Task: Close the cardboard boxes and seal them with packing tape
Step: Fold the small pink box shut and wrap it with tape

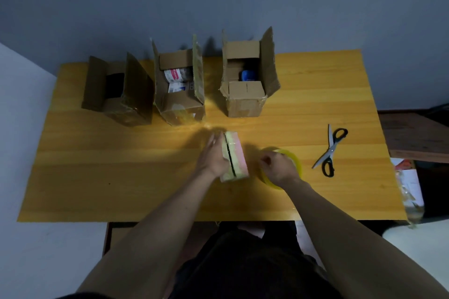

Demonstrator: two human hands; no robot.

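**Small box steadied, tape end being picked: risks from here**

Left hand [213,158] lies flat against the left side of the small box [234,156], fingers straight, pressing not gripping; the box sits on the desk [97,177] between the two hands, its flaps down but a dark gap showing along the top seam; right hand [277,167] is curled on the tape roll [291,160] just right of the box, fingertips apparently pinching at the roll's edge, likely hunting the loose end; exact pinch is too blurred to confirm.

Risks, as judgement: the seam is not fully shut, so tape laid now could bridge the gap and bulge or let the flaps spring; the left hand only pushes from one side, so pulling tape could slide or tip the light box toward the right hand; clear tape may fold on itself or split if the end is lifted crookedly; scissors [331,150] lie beyond the right hand, blades apart, so reaching for them means freeing a hand and the strip may snap back.

Three open boxes [179,85] stand far side of both hands, flaps up, contents visible, untaped; upright flaps could catch a reaching arm.
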